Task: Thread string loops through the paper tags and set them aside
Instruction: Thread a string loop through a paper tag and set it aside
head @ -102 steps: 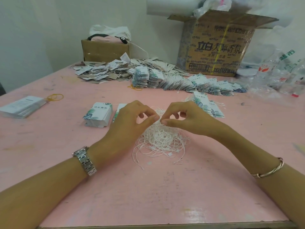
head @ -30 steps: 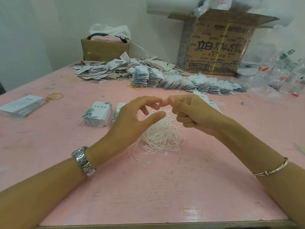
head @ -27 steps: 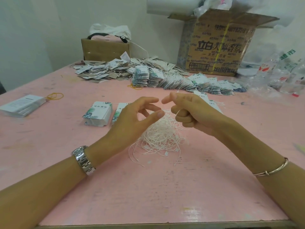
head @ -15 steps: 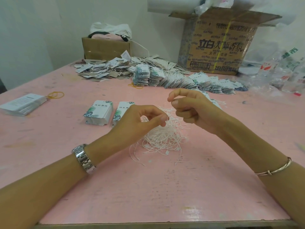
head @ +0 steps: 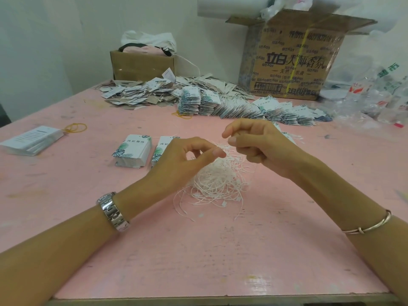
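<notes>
A tangled heap of white string loops (head: 220, 180) lies on the pink table (head: 198, 250) in front of me. My left hand (head: 183, 157) hovers over its left side, thumb and forefinger pinched on a thin string. My right hand (head: 258, 144) is raised just above the heap, fingers curled, pinching a string that runs down to the pile. Two stacks of leaf-printed paper tags (head: 132, 151) sit left of my left hand; the second stack (head: 160, 149) is partly hidden behind it.
Rows of strung tags (head: 242, 109) and a loose heap of tags (head: 141, 93) fill the far side. Behind stand a small box (head: 141, 65) and a large printed carton (head: 295, 60). A booklet stack (head: 33, 140) and rubber bands (head: 75, 128) lie left; plastic bags (head: 375, 100) right.
Both hands rose from the heap, parted, then my left hand dropped back to pinch at the strings while my right hand stayed raised with a string in its fingers.
</notes>
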Action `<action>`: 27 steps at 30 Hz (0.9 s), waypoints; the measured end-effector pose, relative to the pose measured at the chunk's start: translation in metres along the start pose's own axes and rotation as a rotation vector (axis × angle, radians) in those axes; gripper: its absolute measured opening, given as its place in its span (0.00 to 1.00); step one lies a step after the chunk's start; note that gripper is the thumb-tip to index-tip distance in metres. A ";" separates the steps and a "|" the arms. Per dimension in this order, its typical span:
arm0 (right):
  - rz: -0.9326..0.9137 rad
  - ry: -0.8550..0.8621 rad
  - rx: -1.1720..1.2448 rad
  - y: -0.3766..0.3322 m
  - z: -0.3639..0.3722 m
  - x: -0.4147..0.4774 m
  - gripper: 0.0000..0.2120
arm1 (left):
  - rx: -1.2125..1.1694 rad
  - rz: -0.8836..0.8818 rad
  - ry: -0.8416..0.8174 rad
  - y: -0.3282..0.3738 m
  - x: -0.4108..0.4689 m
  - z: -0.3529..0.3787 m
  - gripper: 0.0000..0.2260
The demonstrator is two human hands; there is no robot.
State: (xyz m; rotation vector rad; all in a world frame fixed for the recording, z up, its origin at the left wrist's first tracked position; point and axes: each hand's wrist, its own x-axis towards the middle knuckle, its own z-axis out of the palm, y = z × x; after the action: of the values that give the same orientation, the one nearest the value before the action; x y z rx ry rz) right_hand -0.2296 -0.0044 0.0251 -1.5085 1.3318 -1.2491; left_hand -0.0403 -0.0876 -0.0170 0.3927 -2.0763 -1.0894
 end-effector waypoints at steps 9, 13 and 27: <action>-0.012 -0.003 -0.124 0.003 0.000 -0.001 0.09 | 0.046 -0.021 0.020 0.002 0.000 0.000 0.09; -0.085 0.020 -0.229 0.006 0.001 -0.002 0.08 | 0.153 0.019 0.008 0.004 -0.001 -0.001 0.11; 0.109 0.057 0.126 0.005 0.001 0.003 0.02 | 1.280 0.163 -0.008 0.008 0.013 -0.056 0.13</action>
State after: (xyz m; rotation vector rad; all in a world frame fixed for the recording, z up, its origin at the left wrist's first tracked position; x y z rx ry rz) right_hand -0.2297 -0.0086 0.0203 -1.3042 1.3281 -1.2897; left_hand -0.0073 -0.1221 0.0156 0.7726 -2.5073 0.4696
